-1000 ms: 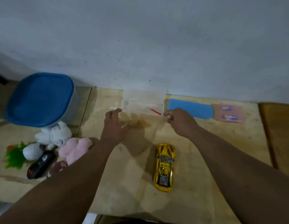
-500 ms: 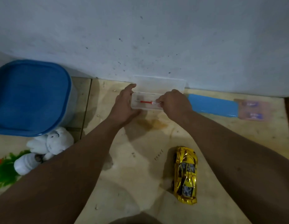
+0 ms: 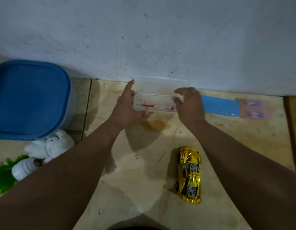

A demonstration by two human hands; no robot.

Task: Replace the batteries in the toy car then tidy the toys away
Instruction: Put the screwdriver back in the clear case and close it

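Toy car [image 3: 190,174] is sitting there all shiny gold while left hand [image 3: 125,107] and right hand [image 3: 189,103] are gripping the clear case [image 3: 154,97] holding a red screwdriver [image 3: 155,106].

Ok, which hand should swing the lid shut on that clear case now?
Probably the right hand: its fingers sit at the hinge end by the lid, while the left hand holds the clear case, screwdriver inside.

2 hands [image 3: 127,107] [image 3: 189,105] gripping open clear case [image 3: 154,97], red screwdriver [image 3: 156,106] inside, gold toy car [image 3: 190,175] nearer on floor
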